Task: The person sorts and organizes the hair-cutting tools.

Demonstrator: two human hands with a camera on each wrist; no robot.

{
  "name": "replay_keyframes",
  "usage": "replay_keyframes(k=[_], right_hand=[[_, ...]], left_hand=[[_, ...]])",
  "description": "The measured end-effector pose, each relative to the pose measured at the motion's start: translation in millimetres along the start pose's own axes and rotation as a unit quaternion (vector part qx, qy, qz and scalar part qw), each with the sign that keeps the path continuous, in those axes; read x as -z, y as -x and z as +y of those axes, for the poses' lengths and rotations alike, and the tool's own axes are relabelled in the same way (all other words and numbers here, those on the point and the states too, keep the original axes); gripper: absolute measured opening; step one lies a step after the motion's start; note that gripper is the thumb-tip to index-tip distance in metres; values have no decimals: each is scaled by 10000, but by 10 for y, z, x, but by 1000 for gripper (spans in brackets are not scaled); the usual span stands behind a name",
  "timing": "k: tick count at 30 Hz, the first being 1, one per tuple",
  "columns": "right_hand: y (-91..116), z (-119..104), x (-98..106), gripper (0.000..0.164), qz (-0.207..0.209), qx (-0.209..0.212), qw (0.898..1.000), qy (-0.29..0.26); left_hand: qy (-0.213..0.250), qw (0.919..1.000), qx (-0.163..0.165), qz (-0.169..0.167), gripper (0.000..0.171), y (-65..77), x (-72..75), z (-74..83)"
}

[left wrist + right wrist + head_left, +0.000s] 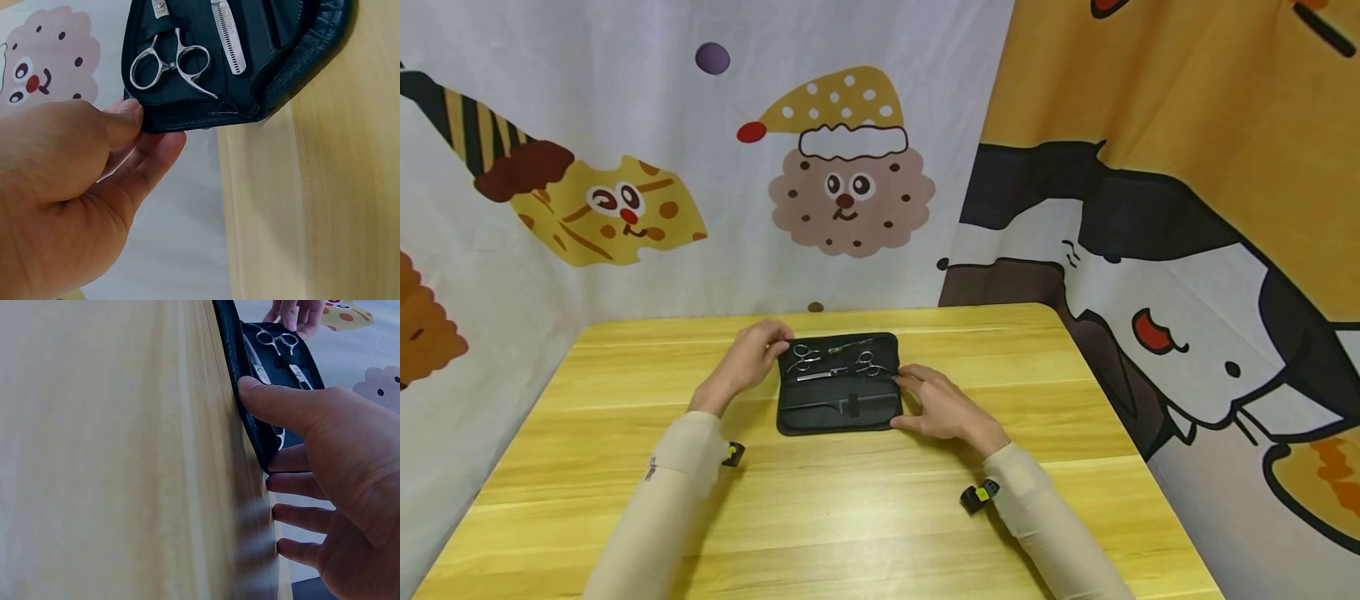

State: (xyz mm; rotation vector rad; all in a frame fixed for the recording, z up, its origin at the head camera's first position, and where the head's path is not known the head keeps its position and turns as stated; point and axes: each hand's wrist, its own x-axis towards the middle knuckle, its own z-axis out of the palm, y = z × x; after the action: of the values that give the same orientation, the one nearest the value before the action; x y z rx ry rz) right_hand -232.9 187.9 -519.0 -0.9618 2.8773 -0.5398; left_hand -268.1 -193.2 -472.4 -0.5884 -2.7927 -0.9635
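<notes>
A black zip case [820,423] lies unfolded on the table. Its far half carries hair scissors [172,65], handles at the left, and thinning shears [229,40] with a toothed blade, handles at the right. A black comb [812,406] sits under a strap in the near half. My left hand [747,358] pinches the far left corner between thumb and fingers. Along the right edge rests my right hand [942,404], its thumb on the near half's side and its fingers extended and spread, the index finger at the case edge.
The case is on a light wooden table [865,508], toward its far edge. Behind hangs a white curtain [662,100] with cartoon prints; a yellow and black one [1150,125] hangs at the right. A small black-and-yellow device [977,496] is on the right wrist.
</notes>
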Motion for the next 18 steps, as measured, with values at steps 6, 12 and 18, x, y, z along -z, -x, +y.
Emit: replay_keyframes(k=[6, 12, 18], right_hand=[[2, -3, 11, 77, 25, 31, 10000, 32], [3, -6, 17, 75, 64, 126, 9999, 82], [14, 1, 15, 75, 31, 59, 10000, -68]], left_hand=[[-94, 9996, -281, 19, 12, 97, 18, 42], [-95, 9984, -562, 20, 12, 225, 44, 76], [-65, 9972, -733, -166, 11, 370, 54, 99]])
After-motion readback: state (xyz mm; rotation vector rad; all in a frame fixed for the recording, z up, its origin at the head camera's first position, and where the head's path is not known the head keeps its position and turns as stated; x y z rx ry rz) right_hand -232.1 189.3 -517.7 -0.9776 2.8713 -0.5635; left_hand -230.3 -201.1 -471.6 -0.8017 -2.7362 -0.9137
